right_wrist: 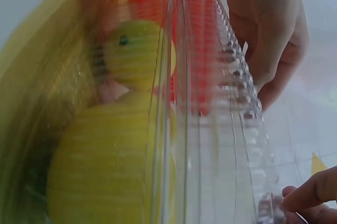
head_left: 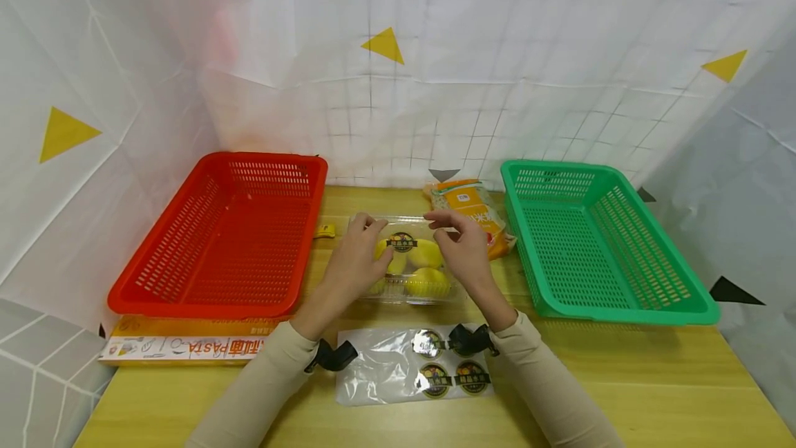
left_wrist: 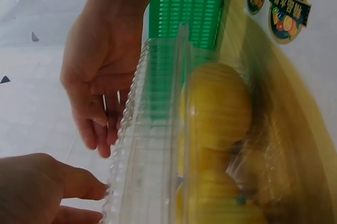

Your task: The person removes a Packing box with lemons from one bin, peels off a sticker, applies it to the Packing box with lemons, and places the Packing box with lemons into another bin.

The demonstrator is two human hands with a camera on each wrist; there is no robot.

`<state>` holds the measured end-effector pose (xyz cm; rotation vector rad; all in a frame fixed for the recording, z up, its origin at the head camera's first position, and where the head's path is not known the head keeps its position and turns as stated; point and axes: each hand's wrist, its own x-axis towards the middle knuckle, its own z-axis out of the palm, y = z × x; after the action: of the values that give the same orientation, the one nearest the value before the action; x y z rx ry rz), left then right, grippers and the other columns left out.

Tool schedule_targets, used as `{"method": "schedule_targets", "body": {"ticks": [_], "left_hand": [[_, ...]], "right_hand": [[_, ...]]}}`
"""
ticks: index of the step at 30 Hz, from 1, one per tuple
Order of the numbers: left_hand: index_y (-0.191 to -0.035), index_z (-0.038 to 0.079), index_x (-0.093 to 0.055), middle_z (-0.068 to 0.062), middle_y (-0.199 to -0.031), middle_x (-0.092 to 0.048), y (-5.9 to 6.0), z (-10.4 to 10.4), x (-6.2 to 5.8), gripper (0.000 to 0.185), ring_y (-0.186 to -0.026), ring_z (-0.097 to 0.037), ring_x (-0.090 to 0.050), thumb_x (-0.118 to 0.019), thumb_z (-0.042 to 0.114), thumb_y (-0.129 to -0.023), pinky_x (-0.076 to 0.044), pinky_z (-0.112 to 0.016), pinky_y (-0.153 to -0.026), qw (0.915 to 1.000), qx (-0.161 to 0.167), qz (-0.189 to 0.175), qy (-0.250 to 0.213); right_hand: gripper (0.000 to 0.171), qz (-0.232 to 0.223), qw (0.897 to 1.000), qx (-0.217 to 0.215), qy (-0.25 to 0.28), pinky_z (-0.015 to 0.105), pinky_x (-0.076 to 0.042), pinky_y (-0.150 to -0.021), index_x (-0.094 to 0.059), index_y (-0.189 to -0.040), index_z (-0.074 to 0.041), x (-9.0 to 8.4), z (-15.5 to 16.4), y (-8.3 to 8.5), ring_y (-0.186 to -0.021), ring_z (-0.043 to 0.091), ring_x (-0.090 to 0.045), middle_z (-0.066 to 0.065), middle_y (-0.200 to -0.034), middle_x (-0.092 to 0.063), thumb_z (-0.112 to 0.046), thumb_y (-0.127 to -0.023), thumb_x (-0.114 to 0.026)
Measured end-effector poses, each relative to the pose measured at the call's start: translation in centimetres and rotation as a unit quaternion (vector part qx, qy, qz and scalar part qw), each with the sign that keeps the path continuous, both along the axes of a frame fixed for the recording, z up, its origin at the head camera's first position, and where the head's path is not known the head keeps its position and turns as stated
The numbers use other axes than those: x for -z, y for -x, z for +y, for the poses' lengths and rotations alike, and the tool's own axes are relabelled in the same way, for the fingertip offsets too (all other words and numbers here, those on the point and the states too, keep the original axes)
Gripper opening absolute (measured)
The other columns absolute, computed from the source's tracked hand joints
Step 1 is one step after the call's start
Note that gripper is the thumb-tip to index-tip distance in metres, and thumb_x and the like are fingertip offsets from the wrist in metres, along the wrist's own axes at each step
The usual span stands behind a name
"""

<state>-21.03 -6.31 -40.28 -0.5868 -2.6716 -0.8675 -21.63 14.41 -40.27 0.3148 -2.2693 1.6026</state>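
Between the red basket [head_left: 224,234] and the green basket [head_left: 597,240], a clear plastic clamshell [head_left: 407,261] of yellow fruit [head_left: 425,254] sits on the wooden table [head_left: 653,386], under both hands. The left hand [head_left: 357,254] lies curled over the box's left side, fingertips pinching its far ribbed rim. The right hand [head_left: 460,244] pinches the same rim from the right, thumb meeting forefinger.

The rim is thin and slick, so a pinch could well slip. If the lid springs open, the fruit under the fingers might roll out. The light box may also skid away from the fingertips.

A round dark label [head_left: 401,242] sits on the lid between the two hands; its characters are too small to read. Nearer the wrists lies a sticker sheet [head_left: 413,368] with matching round labels. Left of the left wrist, a flat box [head_left: 186,346] reads "PASTA". Beyond the right fingers lies an orange packet [head_left: 475,213] with unreadable print.
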Motion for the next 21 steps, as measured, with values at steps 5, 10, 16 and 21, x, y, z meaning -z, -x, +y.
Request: {"method": "schedule_targets", "body": {"ticks": [5,10,16,21], "left_hand": [[-0.133,-0.003,-0.066,-0.019,-0.119,-0.059,0.3,-0.7,-0.4,0.045,-0.106,-0.034,-0.058,-0.077,0.013,-0.092,-0.054,-0.045,-0.091,0.9999,-0.010,0.013,0.003],[-0.133,-0.003,-0.067,-0.021,-0.122,-0.060,0.3,-1.0,-0.6,0.045,-0.111,-0.036,-0.058,-0.077,0.015,-0.093,-0.053,-0.048,-0.095,0.9996,-0.023,0.009,0.014],[-0.134,-0.002,-0.066,-0.021,-0.126,-0.060,0.3,-1.2,-0.8,0.046,-0.113,-0.036,-0.058,-0.076,0.016,-0.093,-0.052,-0.048,-0.097,0.9990,-0.038,-0.004,0.025],[-0.134,-0.003,-0.065,-0.022,-0.126,-0.060,0.3,-1.6,-1.4,0.046,-0.113,-0.037,-0.058,-0.076,0.016,-0.093,-0.052,-0.048,-0.097,0.9988,-0.040,-0.007,0.027]], "right_hand": [[0.029,0.037,0.999,0.023,-0.022,0.045,-0.059,-0.082,-0.077,-0.113,-0.002,0.8,0.7,0.7,-0.096,0.029,-0.069,0.012,-0.106,-0.074,0.008,-0.091,-0.060],[0.027,0.047,0.997,0.029,-0.051,0.049,-0.058,-0.084,-0.076,-0.114,0.003,0.8,1.0,1.0,-0.101,0.032,-0.068,0.013,-0.112,-0.074,0.009,-0.090,-0.064],[0.029,0.036,0.996,0.027,-0.073,0.050,-0.057,-0.089,-0.076,-0.115,0.000,0.7,1.3,1.0,-0.110,0.035,-0.066,0.013,-0.118,-0.073,0.009,-0.090,-0.064],[0.030,0.029,0.994,0.029,-0.102,0.053,-0.055,-0.092,-0.075,-0.120,-0.002,0.5,1.8,1.0,-0.114,0.037,-0.064,0.014,-0.121,-0.072,0.004,-0.092,-0.065]]}}
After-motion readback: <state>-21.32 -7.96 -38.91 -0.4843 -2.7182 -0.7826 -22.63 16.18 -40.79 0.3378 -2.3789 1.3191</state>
